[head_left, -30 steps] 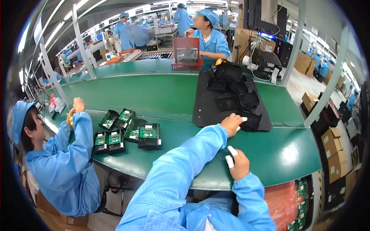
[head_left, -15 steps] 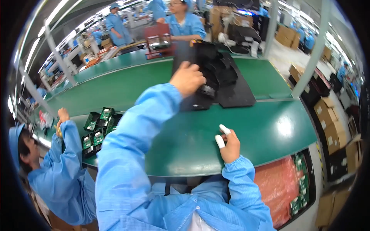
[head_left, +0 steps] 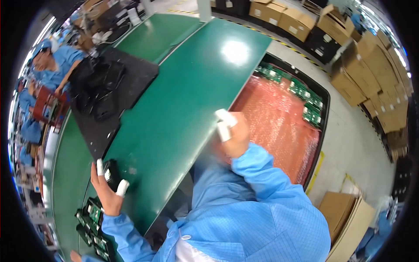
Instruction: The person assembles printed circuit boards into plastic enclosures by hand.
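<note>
My left hand (head_left: 107, 192) is over the left part of the green table, white covers on its thumb and one finger. Thumb and fingers are spread apart. Just beyond them lies a small black housing (head_left: 112, 173); whether the hand touches it I cannot tell. My right hand (head_left: 237, 136), also with two white-covered fingertips, hovers by the table's front edge. Its thumb and forefinger stick out slightly apart with nothing visible between them; the other fingers are blurred. Close beside it is a black tray (head_left: 326, 114) with pink bubble wrap (head_left: 273, 118) and green circuit boards (head_left: 312, 114).
Black plastic parts (head_left: 98, 87) are heaped on a dark board (head_left: 137, 81) across the table (head_left: 187, 87). Several black housings with green boards (head_left: 94, 214) sit at the lower left. A co-worker (head_left: 61, 63) is on the far side. Cardboard boxes (head_left: 349, 76) stand at right.
The view has swung to the right. My left hand has come back from the black heap, and a black housing now lies beside it. My right hand has moved to the table edge near the tray.
</note>
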`<state>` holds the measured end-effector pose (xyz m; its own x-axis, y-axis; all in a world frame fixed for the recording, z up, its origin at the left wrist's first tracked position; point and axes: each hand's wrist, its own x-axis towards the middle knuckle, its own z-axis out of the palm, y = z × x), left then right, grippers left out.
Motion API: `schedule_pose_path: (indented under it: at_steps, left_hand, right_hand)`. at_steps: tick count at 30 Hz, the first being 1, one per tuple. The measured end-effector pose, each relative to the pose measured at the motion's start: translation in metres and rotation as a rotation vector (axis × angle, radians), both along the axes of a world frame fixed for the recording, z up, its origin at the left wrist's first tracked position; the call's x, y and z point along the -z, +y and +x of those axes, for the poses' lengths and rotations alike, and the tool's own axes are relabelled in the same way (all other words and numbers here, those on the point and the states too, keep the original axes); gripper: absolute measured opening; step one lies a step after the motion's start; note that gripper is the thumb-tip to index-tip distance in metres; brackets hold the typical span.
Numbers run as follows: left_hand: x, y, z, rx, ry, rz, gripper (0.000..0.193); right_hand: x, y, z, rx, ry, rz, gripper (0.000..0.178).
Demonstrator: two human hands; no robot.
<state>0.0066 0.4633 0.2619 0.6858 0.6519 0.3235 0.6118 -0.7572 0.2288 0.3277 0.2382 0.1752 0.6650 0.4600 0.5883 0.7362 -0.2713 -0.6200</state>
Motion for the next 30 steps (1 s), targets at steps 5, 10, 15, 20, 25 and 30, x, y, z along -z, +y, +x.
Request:
schedule_pose_path:
  at_steps: [5,10,15,20,25,30]
  left_hand:
    - [0.033,0.017,-0.003,0.005,0.194,-0.085,0.101]
    - [0.034,0.039,-0.023,0.091,0.109,-0.123,0.101]
    - [0.016,0.045,0.004,0.07,0.101,-0.187,0.111]
    - [-0.006,0.048,-0.036,0.085,-0.073,-0.316,0.095]
    - [0.004,0.056,-0.052,-0.008,-0.036,-0.264,0.099]
    - [-0.038,0.03,-0.051,0.135,0.369,-0.152,0.112]
  right_hand:
    - [0.162,-0.14,0.157,0.601,0.473,0.09,0.031]
    - [0.154,-0.292,0.227,1.007,0.147,-0.385,0.025]
    - [0.153,-0.341,0.196,0.819,0.004,-0.776,0.021]
    - [0.187,-0.332,0.219,0.735,0.112,-0.915,0.018]
    - [0.146,-0.399,0.235,0.532,0.299,-0.332,0.024]
    - [0.093,-0.339,0.254,0.506,0.455,-0.07,0.037]
